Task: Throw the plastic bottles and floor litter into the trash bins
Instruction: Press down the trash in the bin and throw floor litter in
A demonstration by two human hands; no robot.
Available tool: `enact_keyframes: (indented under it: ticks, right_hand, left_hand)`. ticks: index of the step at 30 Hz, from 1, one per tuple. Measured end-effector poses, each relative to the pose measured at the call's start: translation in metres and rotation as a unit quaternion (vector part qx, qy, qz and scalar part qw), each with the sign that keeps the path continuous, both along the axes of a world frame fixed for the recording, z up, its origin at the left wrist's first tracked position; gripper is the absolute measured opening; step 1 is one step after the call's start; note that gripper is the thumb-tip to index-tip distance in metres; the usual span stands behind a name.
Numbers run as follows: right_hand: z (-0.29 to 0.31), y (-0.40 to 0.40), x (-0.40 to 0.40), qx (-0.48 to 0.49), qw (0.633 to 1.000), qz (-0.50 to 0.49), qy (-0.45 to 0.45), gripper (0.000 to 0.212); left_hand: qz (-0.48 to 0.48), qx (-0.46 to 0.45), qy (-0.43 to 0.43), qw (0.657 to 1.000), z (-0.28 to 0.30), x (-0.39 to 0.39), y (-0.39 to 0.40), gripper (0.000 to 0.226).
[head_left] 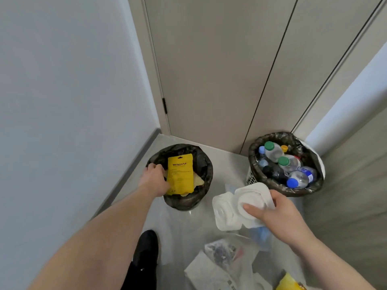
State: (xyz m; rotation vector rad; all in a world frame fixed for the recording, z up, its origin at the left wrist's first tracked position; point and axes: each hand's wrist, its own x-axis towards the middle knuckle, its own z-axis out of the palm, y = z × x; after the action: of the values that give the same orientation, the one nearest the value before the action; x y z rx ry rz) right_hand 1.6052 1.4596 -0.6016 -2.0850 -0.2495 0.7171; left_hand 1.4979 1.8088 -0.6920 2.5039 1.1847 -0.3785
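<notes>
Two bins lined with dark bags stand in the corner. The left bin [206, 164] holds yellow packets. My left hand [154, 176] reaches over its near-left rim and grips the yellow packet [180, 173] by its edge. The right bin [261, 141] is full of plastic bottles [290, 163] with green and blue caps. My right hand [280, 214] hovers above the floor between the bins, holding white plastic packaging [234, 208] folded into two moulded halves.
Floor litter lies at the bottom of the view: clear plastic bags [226, 250], white paper [201, 271], a yellow wrapper [289, 282]. My black shoe [146, 250] stands near the left bin. A grey door [209, 70] and walls close the corner.
</notes>
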Motion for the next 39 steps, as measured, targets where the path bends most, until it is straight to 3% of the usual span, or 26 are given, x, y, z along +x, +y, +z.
enact_keyframes:
  ticks: [3,7,13,17,20,23,29,31,35,37,39]
  right_hand:
    - [0.016,0.011,-0.004,0.071,0.997,-0.017,0.003,0.04]
    - [0.034,0.051,-0.006,0.181,0.982,-0.055,0.007,0.035]
    - [0.01,0.16,0.032,0.182,0.982,-0.05,0.001,0.042]
    - [-0.019,0.225,0.035,0.106,0.994,0.011,-0.019,0.047]
    - [-0.059,0.255,0.031,-0.007,0.992,0.103,-0.07,0.048]
    - [-0.094,0.264,0.026,-0.13,0.962,0.212,-0.115,0.047]
    - [-0.125,0.258,0.025,-0.277,0.87,0.382,-0.143,0.059]
    - [-0.128,0.249,0.03,-0.277,0.874,0.368,-0.154,0.055]
    - [-0.122,0.218,0.046,-0.242,0.883,0.272,-0.295,0.051]
    - [-0.125,0.202,0.049,-0.246,0.903,0.203,-0.288,0.063]
    - [-0.132,0.191,0.048,-0.242,0.938,0.135,-0.21,0.078]
  left_hand:
    - [0.072,-0.032,0.027,0.997,-0.01,-0.008,0.011,0.074]
    - [0.054,-0.127,-0.011,0.99,-0.016,-0.007,0.012,0.039]
    - [0.149,-0.06,-0.011,0.987,-0.012,-0.024,0.032,0.008]
    - [0.224,-0.098,-0.114,0.963,-0.015,-0.039,0.045,0.014]
    - [0.209,-0.108,-0.136,0.962,-0.025,-0.049,0.052,0.03]
    - [0.149,-0.091,-0.14,0.975,-0.038,-0.054,0.054,0.047]
    - [0.109,-0.034,-0.118,0.986,-0.041,-0.047,0.056,0.045]
    - [0.146,-0.037,-0.086,0.985,-0.036,-0.05,0.057,0.036]
    - [0.187,-0.036,-0.011,0.982,-0.021,-0.055,0.061,0.012]
    - [0.17,0.002,-0.053,0.984,-0.02,-0.048,0.061,0.017]
    - [0.12,-0.002,-0.131,0.984,-0.021,-0.033,0.059,0.021]
